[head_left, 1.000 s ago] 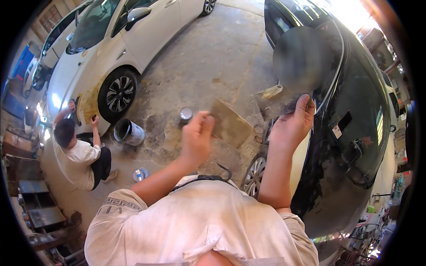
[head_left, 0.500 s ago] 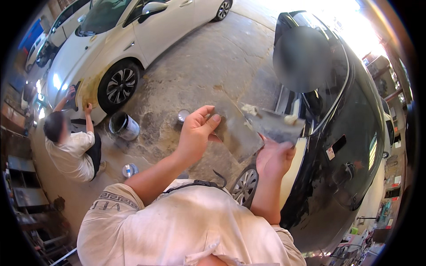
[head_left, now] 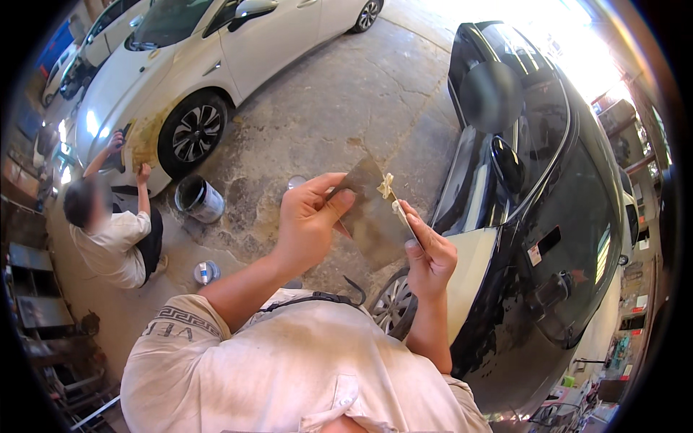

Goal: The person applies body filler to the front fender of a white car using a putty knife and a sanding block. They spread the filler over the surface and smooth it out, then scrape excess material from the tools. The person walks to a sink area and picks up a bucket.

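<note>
Pinched between the thumb and fingers of my left hand (head_left: 308, 216) is a flat grey metal putty spreader (head_left: 368, 220), its face smeared. My right hand (head_left: 432, 256) grips a second spreader (head_left: 411, 225), turned nearly edge-on. Lumps of cream putty (head_left: 386, 186) cling to this one's far edge, right against or just above the left sheet's edge; I cannot tell if they touch. Both hands are held in front of my chest, above the concrete floor. A reddish piece shows beneath my left fingers, partly hidden.
Close on my right stands a dark car (head_left: 556, 281) with a cream front panel (head_left: 473, 278). A person (head_left: 108, 231) crouches at the left beside a white car (head_left: 267, 43). A bucket (head_left: 200, 200) and a small can (head_left: 206, 273) stand on the floor (head_left: 346, 94).
My right hand has turned its spreader from face-up to nearly edge-on and brought it left, against the other sheet. The left hand has shifted slightly left and down.
</note>
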